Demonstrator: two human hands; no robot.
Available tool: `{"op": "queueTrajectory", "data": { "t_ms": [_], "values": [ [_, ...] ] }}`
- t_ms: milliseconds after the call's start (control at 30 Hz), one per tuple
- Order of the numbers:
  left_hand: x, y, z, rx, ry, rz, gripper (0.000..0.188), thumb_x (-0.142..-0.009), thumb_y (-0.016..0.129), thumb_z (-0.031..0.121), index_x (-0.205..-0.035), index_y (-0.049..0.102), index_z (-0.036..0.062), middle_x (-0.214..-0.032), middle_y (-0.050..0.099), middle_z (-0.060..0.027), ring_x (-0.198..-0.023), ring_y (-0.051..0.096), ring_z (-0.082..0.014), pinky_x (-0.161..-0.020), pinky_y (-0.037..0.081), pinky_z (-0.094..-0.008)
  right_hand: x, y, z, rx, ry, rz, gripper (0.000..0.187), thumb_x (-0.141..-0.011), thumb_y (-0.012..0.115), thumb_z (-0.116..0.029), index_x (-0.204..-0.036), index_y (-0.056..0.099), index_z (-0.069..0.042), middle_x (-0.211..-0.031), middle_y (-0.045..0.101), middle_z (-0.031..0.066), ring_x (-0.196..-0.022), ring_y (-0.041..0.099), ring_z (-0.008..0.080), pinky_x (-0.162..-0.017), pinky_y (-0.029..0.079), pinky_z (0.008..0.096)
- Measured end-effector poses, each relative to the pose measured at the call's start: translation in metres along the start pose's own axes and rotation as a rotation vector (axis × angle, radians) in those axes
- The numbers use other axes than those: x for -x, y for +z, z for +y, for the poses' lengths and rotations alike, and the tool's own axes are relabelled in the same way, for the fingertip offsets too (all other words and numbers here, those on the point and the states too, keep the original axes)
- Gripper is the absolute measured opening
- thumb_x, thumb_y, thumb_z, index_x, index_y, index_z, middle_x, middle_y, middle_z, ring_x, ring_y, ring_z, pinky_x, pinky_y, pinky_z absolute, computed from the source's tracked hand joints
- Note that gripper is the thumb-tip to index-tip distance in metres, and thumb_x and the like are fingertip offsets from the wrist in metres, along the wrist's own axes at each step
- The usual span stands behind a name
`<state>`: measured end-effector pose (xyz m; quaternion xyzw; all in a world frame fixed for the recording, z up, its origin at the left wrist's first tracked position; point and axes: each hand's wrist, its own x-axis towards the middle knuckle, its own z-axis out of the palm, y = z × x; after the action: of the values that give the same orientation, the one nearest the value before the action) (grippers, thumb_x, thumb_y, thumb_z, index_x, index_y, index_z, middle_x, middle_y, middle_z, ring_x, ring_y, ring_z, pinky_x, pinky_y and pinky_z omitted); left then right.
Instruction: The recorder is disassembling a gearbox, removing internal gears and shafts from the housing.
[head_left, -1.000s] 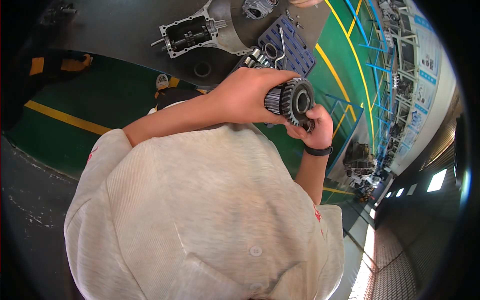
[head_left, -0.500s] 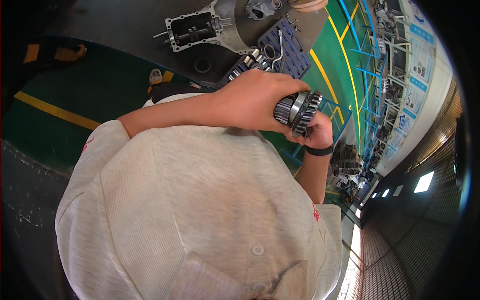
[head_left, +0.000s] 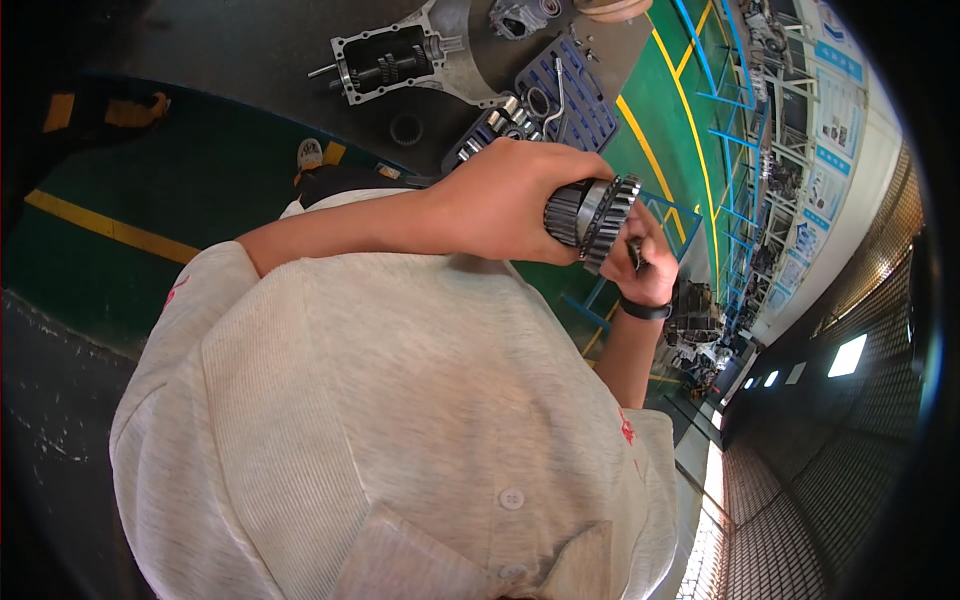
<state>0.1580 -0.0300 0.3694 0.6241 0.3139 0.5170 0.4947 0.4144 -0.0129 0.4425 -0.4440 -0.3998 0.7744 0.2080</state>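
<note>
My left hand [head_left: 510,198] reaches across in front of my chest, its fingers wrapped round a metal gear assembly [head_left: 595,215]. A ribbed cylindrical part shows on its left, and a wide toothed gear faces right. Just right of the gear is my right hand [head_left: 652,268], with a black band on the wrist. Its fingers are curled around a small dark metal piece, partly hidden, whose kind I cannot make out. The right fingertips are close behind the gear; whether they touch it is hidden.
A dark workbench [head_left: 250,50] carries an open gearbox housing [head_left: 390,60], a loose ring [head_left: 406,129], a blue tool tray [head_left: 590,110] with sockets and a ratchet [head_left: 558,90], and another metal casting [head_left: 520,17]. Blue rails [head_left: 735,100] stand right. Someone's shoe [head_left: 310,153] shows beyond.
My right hand has drawn slightly away to the right from the gear, showing a dark piece in its fingers. The gear assembly has turned a little in my left hand.
</note>
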Motion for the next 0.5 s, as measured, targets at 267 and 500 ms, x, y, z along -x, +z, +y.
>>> {"op": "queueTrajectory", "data": {
  "t_ms": [267, 500],
  "values": [
    [0.001, -0.005, 0.004, -0.041, -0.012, -0.011, 0.069, -0.058, 0.088, 0.016, -0.122, 0.065, 0.0062, -0.110, 0.070, -0.0147, -0.098, 0.069, -0.0343, -0.085, 0.057, -0.0383, 0.009, 0.075, -0.015, 0.724, -0.444, 0.546, 0.098, -0.053, 0.096, -0.055, -0.125, 0.061, 0.000, -0.083, 0.055, 0.0014, -0.067, 0.048, 0.0108, -0.060, 0.038, 0.0240],
    [0.004, -0.006, 0.002, -0.094, 0.081, 0.081, 0.057, -0.063, 0.088, 0.021, -0.114, 0.064, 0.0074, -0.101, 0.070, -0.0119, -0.092, 0.070, -0.0342, -0.078, 0.057, -0.0417, -0.005, 0.106, -0.020, 1.293, -0.456, 0.545, 0.094, -0.049, 0.096, -0.025, -0.133, 0.061, -0.001, -0.107, 0.067, 0.0091, -0.084, 0.060, 0.0170, -0.066, 0.046, 0.0277]
  ]
}}
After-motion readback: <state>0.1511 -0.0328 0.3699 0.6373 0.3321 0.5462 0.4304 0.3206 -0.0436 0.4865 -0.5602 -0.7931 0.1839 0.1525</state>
